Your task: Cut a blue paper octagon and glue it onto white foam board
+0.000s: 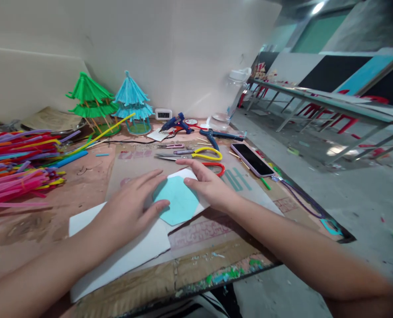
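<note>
- The left hand [130, 207] lies flat, fingers spread, pressing the blue paper shape [178, 201] so it cannot slide.
- The right hand [207, 183] is open too, resting on its far edge.
- The shape sits between both hands, on a white sheet [116, 260].

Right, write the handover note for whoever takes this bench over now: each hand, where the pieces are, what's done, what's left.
Left hand: flat, fingertips pressing the light blue octagon from its left side; nothing gripped.
Right hand: flat on the octagon's right edge, also gripping nothing.
The octagon lies on a white sheet, on the cardboard mat.
Yellow-handled scissors, red-handled scissors, glue gun and phone sit behind the hands; straws piled far left.
Done: octagon is cut out; green pagoda and blue pagoda stand at the back.
Left: nothing is attached to the octagon yet.
</note>
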Action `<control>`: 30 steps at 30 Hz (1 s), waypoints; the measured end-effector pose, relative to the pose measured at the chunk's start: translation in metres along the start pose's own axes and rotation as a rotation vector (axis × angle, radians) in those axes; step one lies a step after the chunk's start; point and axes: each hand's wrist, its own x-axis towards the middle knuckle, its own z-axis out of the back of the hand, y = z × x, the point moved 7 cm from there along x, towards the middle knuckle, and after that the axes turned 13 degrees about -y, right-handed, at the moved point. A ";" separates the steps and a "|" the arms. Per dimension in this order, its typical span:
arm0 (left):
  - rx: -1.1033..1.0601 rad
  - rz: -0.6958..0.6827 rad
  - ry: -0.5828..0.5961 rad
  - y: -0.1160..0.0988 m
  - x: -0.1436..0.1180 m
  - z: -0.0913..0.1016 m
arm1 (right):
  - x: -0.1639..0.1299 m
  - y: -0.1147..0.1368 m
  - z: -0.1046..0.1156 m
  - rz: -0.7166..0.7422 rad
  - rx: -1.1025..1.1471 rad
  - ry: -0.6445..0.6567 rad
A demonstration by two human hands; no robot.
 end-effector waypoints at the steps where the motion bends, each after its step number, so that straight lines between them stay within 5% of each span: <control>1: -0.017 0.081 0.002 0.007 0.002 0.002 | -0.001 0.002 -0.003 0.021 -0.029 0.007; 5: -0.113 0.278 0.101 0.025 0.004 -0.003 | -0.004 0.005 -0.007 0.039 -0.079 -0.009; 13: -0.130 0.368 0.103 0.037 0.002 -0.004 | -0.005 -0.012 -0.005 -0.253 0.069 0.007; 23: -0.426 0.516 0.161 0.047 0.003 -0.002 | 0.004 -0.001 0.006 -0.113 0.131 -0.117; 27: -0.476 0.514 0.113 0.040 0.003 0.002 | 0.005 -0.003 0.012 -0.167 0.225 -0.201; 30: -0.612 0.573 0.069 0.039 0.001 0.003 | 0.003 -0.003 0.008 -0.208 0.280 -0.137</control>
